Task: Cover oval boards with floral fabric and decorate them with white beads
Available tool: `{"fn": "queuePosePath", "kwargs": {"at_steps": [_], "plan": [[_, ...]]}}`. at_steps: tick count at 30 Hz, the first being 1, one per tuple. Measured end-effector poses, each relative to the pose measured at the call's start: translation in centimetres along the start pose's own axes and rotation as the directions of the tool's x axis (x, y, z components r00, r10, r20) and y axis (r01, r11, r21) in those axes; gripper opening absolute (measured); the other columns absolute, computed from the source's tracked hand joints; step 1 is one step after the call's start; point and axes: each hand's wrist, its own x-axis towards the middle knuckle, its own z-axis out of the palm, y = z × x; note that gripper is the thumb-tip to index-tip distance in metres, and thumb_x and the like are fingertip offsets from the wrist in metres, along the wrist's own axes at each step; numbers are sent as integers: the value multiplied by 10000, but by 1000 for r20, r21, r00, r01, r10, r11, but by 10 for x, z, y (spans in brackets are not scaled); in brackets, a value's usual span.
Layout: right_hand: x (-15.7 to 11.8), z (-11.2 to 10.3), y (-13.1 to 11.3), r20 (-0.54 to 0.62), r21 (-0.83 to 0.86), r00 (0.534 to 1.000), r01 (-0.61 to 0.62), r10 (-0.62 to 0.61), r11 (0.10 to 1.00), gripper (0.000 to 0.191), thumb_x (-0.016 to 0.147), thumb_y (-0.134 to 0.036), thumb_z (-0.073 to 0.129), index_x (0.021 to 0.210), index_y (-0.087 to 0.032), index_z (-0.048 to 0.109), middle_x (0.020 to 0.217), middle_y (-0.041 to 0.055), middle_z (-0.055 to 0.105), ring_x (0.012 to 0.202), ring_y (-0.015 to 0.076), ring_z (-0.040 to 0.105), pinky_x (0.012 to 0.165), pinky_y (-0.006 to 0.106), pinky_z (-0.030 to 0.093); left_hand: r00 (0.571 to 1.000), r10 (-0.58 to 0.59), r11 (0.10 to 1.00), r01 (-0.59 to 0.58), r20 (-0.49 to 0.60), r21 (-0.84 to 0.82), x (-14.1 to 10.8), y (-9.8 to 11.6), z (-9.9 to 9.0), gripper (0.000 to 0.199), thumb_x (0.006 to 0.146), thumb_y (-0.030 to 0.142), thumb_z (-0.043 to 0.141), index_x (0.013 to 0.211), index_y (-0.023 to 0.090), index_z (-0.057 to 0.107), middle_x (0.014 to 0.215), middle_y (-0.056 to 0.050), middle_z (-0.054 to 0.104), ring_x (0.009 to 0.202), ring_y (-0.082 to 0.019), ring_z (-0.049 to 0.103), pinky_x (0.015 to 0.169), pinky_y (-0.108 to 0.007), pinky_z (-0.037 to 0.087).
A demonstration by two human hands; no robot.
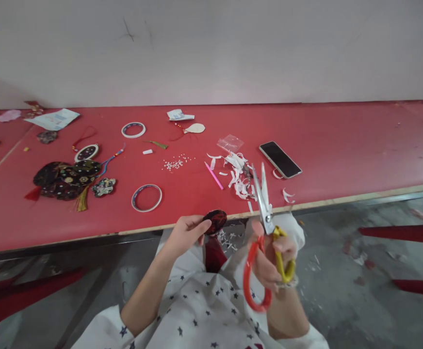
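Gripping left: left hand point(187, 233) pinches a dark embroidered patch point(216, 222)
Gripping right: right hand point(269, 261) closed on open-bladed scissors point(263, 199)
Risk: a careless snip could nick the left hand

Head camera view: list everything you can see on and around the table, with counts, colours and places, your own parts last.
red table top: 1, red, across the view
black smartphone: 1, black, right of centre
paper scraps: many, white, centre, some on the floor
white beads: many, white, centre
round hoops: 2, white and blue, left of centre
pink stick: 1, pink, beside the scraps
patterned fabric ornaments: several, dark, far left, with tassels
steel scissors: 1, silver, red and yellow handles, in the right hand
dark round fabric piece: 1, dark red, in the left hand
left hand: 1, at the table edge
right hand: 1, at the table edge
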Motion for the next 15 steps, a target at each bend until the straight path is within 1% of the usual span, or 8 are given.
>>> {"fn": "queuePosePath", "kwargs": {"at_steps": [2,4,6,7,8,9,11,15], "plan": [[-3,-7,-19,-258,-112,953,133,-158,985,466,763,-496,501,1146,-237,438,604,-31,568,349,105,466,398,275,446,1000,-3,1000,4,10,-31,0,2,-1,356,793,458,595,706,119,656,484,-9,577,385,-69,464,420,-188,331],[-7,-22,-41,-527,-424,810,14,-259,906,442,783,-451,510,1152,-216,448,643,-7,573,422,137,524,424,276,440,1000,-8,996,9,14,-87,0,3,-2,371,780,474,603,908,128,634,585,-34,646,376,-79,490,408,-195,357],[-10,-45,-65,-682,-700,552,-300,-481,648,387,798,-419,497,1129,-220,503,604,-5,568,452,153,543,450,269,421,1000,-20,984,22,13,-177,0,4,-3,424,755,457,636,1032,148,553,627,-48,678,357,-100,515,387,-201,374],[-11,-59,-75,-673,-737,452,-482,-586,474,342,784,-388,521,1082,-224,543,648,18,603,527,170,586,506,273,437,999,-27,972,30,16,-232,0,3,-4,418,742,435,657,1023,153,528,622,-54,683,354,-116,533,380,-203,382],[-11,-73,-85,-634,-714,400,-632,-662,302,289,780,-379,529,1016,-223,584,700,43,636,613,191,621,563,280,446,999,-32,958,36,20,-285,0,3,-5,383,732,408,673,974,156,517,622,-65,688,361,-134,556,380,-206,392],[-11,-86,-95,-614,-652,383,-738,-690,171,269,803,-394,499,985,-227,605,748,64,661,680,210,642,600,287,447,999,-33,943,39,24,-330,0,2,-6,341,723,379,683,915,156,509,633,-77,694,380,-154,583,386,-212,406],[-9,-110,-110,-600,-607,359,-786,-715,115,290,819,-382,482,981,-185,619,833,125,682,780,260,651,655,319,438,1000,-23,920,30,21,-391,-1,1,-9,275,719,325,680,838,153,502,670,-98,702,448,-194,635,418,-231,443],[1,-145,-133,-627,-551,380,-833,-680,43,405,798,-425,523,1086,-149,598,890,182,684,856,320,641,672,354,428,1000,15,879,-24,-21,-476,-4,4,-12,181,689,238,612,811,141,519,784,-123,711,629,-245,684,551,-316,518]]}}
